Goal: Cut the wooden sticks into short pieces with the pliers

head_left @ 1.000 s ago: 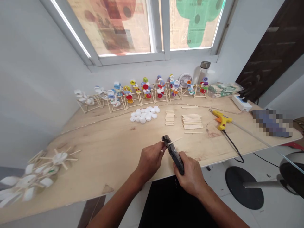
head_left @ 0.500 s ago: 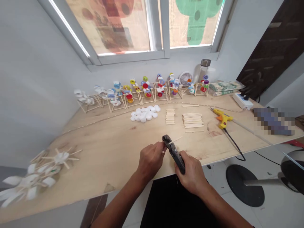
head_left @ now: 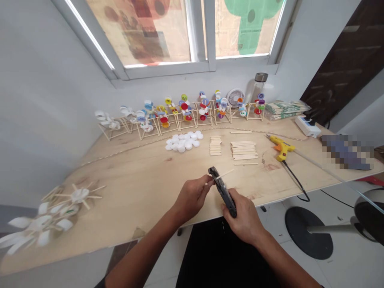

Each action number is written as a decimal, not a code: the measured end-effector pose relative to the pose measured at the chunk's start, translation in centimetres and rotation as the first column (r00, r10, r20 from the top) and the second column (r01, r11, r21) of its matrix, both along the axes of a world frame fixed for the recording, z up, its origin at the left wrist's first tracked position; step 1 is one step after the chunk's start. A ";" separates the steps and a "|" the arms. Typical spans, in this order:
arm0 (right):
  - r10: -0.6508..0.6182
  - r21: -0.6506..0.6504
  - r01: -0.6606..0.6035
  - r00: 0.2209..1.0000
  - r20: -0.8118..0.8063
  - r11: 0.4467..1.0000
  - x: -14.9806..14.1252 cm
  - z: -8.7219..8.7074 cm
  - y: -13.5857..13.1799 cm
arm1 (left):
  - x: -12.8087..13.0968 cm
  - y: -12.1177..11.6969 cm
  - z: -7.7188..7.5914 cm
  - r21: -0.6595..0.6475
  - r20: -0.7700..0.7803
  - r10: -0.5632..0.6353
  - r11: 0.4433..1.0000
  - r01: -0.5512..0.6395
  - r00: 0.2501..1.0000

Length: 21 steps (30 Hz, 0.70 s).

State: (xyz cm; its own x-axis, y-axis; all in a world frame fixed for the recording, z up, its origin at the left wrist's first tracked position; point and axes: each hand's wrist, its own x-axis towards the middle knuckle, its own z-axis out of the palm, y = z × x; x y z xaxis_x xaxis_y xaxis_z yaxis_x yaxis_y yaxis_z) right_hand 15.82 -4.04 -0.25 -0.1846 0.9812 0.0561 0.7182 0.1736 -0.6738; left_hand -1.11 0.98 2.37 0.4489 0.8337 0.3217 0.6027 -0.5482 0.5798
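Observation:
Near the table's front edge, my right hand (head_left: 244, 216) is closed round the handles of a dark plier-like cutter (head_left: 224, 194) that tilts up to the left. A thin wooden stick (head_left: 226, 174) runs through the cutter's jaws and sticks out to their right. My left hand (head_left: 193, 196) pinches the stick's other end close to the jaws, and its fingers hide part of it. Beyond the hands lie a stack of short wooden sticks (head_left: 215, 146) and a stack of longer ones (head_left: 243, 150). One single stick (head_left: 246, 164) lies just in front of the longer stack.
White bottle caps (head_left: 183, 142) are heaped left of the sticks. Small wheels of coloured caps on stick frames (head_left: 163, 120) line the wall. A yellow glue gun (head_left: 281, 148) lies to the right. White-bladed wheels (head_left: 42, 224) and a spoked hub (head_left: 80, 195) rest at left.
Both hands, with the cutter and the stick, have moved slightly up and to the right in view. The stick stays across the jaws. The camera view has shifted a little.

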 end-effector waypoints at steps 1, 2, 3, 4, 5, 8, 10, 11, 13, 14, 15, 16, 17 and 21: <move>0.003 -0.002 -0.003 1.000 -0.001 1.000 0.0 0.0 0.0 | -0.1 0.1 0.3 -0.057 0.029 -0.014 0.998 0.015 0.999; 0.004 -0.004 -0.004 1.000 -0.001 1.000 0.0 0.0 0.0 | -0.1 0.1 0.6 -0.113 0.063 -0.029 0.993 0.036 0.998; 0.006 -0.006 -0.006 1.000 0.001 1.000 0.0 0.1 0.0 | -0.2 0.3 0.9 -0.169 0.098 -0.047 0.984 0.064 0.994; 0.007 -0.008 -0.007 1.000 0.004 1.000 0.0 0.1 0.0 | -0.3 0.4 1.2 -0.226 0.132 -0.066 0.970 0.095 0.989; 0.010 -0.008 -0.010 1.000 0.007 1.000 0.0 0.1 0.0 | -0.4 0.5 1.4 -0.285 0.164 -0.084 0.950 0.129 0.983; 0.012 0.004 -0.013 1.000 0.013 1.000 0.0 0.0 0.1 | -0.6 1.0 1.9 -0.456 0.236 -0.124 0.862 0.223 0.964; 0.010 0.014 -0.010 1.000 0.021 1.000 0.0 -0.1 0.2 | -0.7 1.2 2.1 -0.504 0.247 -0.131 0.829 0.242 0.960; 0.007 0.019 -0.008 1.000 0.028 1.000 0.0 -0.2 0.2 | -0.7 1.3 2.0 -0.493 0.238 -0.127 0.839 0.232 0.963; 0.003 0.029 -0.005 0.999 0.051 1.000 -0.1 -0.3 0.4 | -0.6 1.1 1.8 -0.410 0.195 -0.110 0.894 0.182 0.975; 0.001 0.035 -0.003 0.998 0.065 0.999 -0.1 -0.4 0.4 | -0.4 0.9 1.6 -0.348 0.158 -0.092 0.926 0.143 0.983; -0.002 0.042 -0.001 0.997 0.079 0.999 -0.1 -0.4 0.4 | -0.3 0.7 1.2 -0.277 0.113 -0.065 0.956 0.095 0.991; -0.005 0.048 0.001 0.996 0.092 0.999 -0.1 -0.5 0.5 | -0.2 0.4 0.8 -0.193 0.061 -0.032 0.980 0.043 0.998; -0.008 0.054 0.002 0.995 0.103 0.999 -0.1 -0.5 0.5 | 0.0 0.1 0.4 -0.094 0.000 0.016 0.995 -0.016 1.000; -0.011 0.073 0.002 0.992 0.124 0.997 -0.1 -0.6 0.4 | 0.5 -0.7 -1.4 0.382 -0.171 0.209 0.915 -0.131 0.963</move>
